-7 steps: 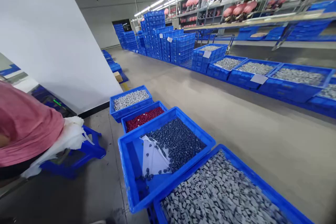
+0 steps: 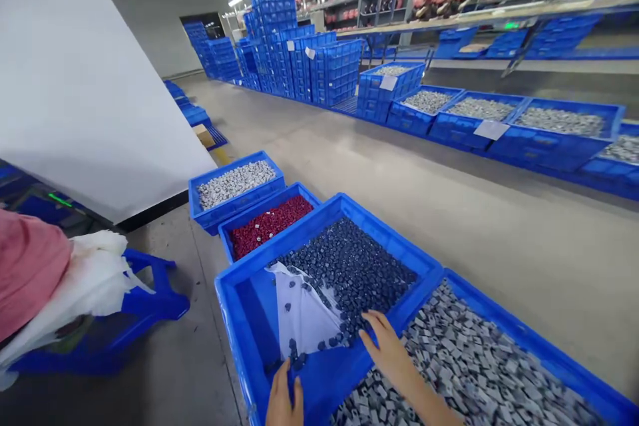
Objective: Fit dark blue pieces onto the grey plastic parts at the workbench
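My left hand [image 2: 283, 399] rests with fingers together on the near wall of a blue crate [image 2: 234, 293] holding small dark blue pieces [image 2: 349, 269] and a white sheet [image 2: 302, 313]. My right hand [image 2: 387, 349] lies flat, fingers spread, across that crate's near right rim, fingertips touching the dark pieces. Under my right forearm is a second blue crate [image 2: 539, 339] of grey block-shaped pieces [image 2: 464, 373]. Neither hand holds anything.
Further along stand a crate of red pieces [image 2: 269, 223] and a crate of whitish pieces [image 2: 234, 183]. A person in a pink top [image 2: 24, 266] sits on a blue stool [image 2: 144, 299] at left. Crate rows and stacks [image 2: 309, 66] line the right side and back across a bare concrete aisle.
Both my hands have come into view at the bottom and reached the dark-piece crate. The camera has tipped down and moved closer to the crates.
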### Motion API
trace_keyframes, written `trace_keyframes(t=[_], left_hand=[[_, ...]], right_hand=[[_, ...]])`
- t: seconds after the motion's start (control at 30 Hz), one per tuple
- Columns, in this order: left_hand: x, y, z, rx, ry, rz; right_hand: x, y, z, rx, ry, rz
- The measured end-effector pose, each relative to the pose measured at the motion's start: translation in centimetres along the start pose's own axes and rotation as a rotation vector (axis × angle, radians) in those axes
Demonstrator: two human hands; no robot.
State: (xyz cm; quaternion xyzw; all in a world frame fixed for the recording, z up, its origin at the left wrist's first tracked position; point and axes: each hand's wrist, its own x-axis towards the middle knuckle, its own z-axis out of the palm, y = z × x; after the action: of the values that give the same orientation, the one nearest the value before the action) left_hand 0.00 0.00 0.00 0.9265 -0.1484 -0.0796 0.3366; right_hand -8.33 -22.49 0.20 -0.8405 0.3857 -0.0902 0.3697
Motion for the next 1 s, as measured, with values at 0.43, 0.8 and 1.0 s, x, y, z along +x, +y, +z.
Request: trace_keyframes(t=[0.43, 0.8, 1.0], left_hand=[[21.8, 4.2, 19.0, 0.182, -0.098, 0.571], [20.8, 5.5, 25.4, 0.243, -0.122, 0.502], [21.3, 6.4, 24.8, 0.233, -0.189, 0.523]], right_hand=[[19.6, 8.5, 8.9, -0.232, 0.524, 0.759], [21.0, 6.3, 10.3, -0.360, 0.235, 0.407], [20.7, 5.4, 9.4, -0.321, -0.003, 0.243]])
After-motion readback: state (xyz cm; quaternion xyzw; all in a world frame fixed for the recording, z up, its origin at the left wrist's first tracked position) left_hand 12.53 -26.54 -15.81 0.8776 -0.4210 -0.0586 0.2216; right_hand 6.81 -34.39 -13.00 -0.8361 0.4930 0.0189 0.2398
